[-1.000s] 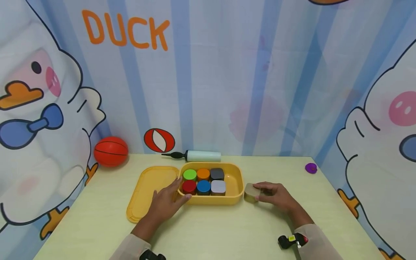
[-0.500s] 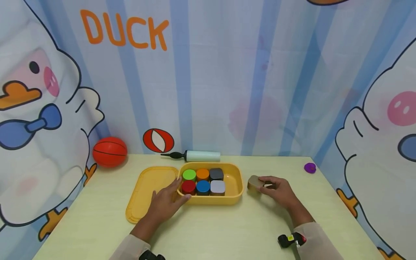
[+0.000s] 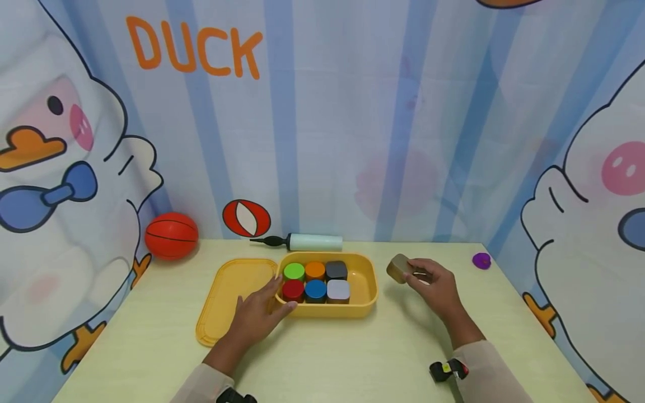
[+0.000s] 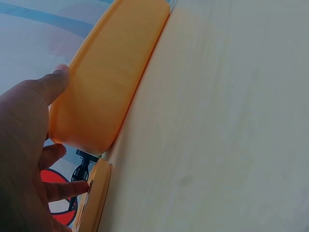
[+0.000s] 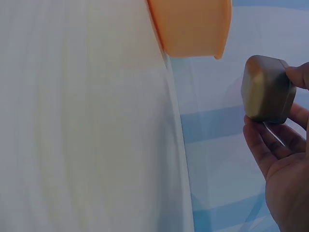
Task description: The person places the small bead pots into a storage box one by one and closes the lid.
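Note:
My right hand pinches a small gold-beige tin between thumb and fingers. The tin is tilted and held above the table, to the right of a yellow plastic box. In the right wrist view the tin shows rounded corners. My left hand rests with spread fingers against the left end of the box, its thumb on the front rim. Inside the box, two rows of small tins have green, orange, dark grey, red, blue and pale lilac tops; bare floor shows at the box's right end.
A yellow lid lies left of the box, partly beneath my left hand. Behind the box is a pale hand pump with a black nozzle. A red ball sits at the back left, a small purple object at the back right.
My right hand has lifted the gold-beige tin off the table, moving it up and slightly right, and tilted it. The left hand and the box have stayed in place.

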`<state>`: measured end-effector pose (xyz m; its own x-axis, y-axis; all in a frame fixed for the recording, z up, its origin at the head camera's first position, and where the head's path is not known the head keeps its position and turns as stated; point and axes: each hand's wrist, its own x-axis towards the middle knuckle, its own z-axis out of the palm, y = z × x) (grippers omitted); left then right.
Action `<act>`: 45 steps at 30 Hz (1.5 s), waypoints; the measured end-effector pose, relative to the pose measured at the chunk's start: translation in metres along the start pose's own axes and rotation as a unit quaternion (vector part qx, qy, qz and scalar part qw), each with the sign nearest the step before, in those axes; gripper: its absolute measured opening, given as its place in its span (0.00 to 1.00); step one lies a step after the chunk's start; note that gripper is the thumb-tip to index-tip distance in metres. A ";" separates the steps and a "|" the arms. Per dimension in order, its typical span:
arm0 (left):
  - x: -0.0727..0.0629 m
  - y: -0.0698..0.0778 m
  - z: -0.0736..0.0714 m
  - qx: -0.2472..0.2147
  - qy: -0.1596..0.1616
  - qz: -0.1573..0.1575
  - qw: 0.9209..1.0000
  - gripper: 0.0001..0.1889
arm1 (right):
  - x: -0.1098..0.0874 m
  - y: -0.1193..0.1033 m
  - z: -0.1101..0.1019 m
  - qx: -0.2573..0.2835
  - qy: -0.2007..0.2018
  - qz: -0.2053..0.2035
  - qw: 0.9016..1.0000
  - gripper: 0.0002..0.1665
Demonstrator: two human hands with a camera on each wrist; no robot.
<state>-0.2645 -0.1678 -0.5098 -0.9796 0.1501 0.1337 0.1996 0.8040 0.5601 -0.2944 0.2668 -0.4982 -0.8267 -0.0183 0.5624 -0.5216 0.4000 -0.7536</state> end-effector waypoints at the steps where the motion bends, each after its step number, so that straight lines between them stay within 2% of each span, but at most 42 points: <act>1: 0.000 0.000 0.000 -0.001 -0.001 0.000 1.000 0.45 | 0.001 -0.001 0.001 0.005 0.002 -0.003 1.000 0.18; 9: 0.000 0.001 0.000 -0.002 0.000 -0.002 1.000 0.46 | 0.007 -0.015 0.017 0.045 0.007 -0.038 0.998 0.21; 20: 0.000 0.000 0.000 -0.005 -0.001 -0.002 1.000 0.46 | 0.011 -0.020 0.040 0.014 -0.029 -0.056 0.998 0.22; 25: 0.000 -0.001 0.001 -0.004 0.001 -0.001 1.000 0.46 | 0.014 -0.024 0.051 -0.019 -0.042 -0.054 0.997 0.22; 30: 0.000 -0.002 0.002 -0.006 0.000 -0.003 1.000 0.46 | 0.013 -0.028 0.060 -0.074 -0.065 -0.016 0.995 0.24; 34: 0.000 -0.002 0.002 -0.007 -0.001 -0.004 1.000 0.46 | 0.013 -0.029 0.065 -0.097 -0.079 0.014 0.992 0.26; 42: -0.001 0.000 0.000 -0.012 -0.001 -0.001 1.000 0.45 | 0.013 -0.025 0.068 -0.148 -0.082 -0.009 0.986 0.25; 45: -0.001 0.000 0.000 -0.010 -0.001 -0.002 1.000 0.45 | 0.013 -0.025 0.068 -0.146 -0.088 -0.012 0.985 0.24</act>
<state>-0.2634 -0.1678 -0.5093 -0.9806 0.1478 0.1286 0.1952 0.7933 0.5767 -0.3066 0.1941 -0.4957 -0.8515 -0.1796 0.4927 -0.4807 0.6429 -0.5964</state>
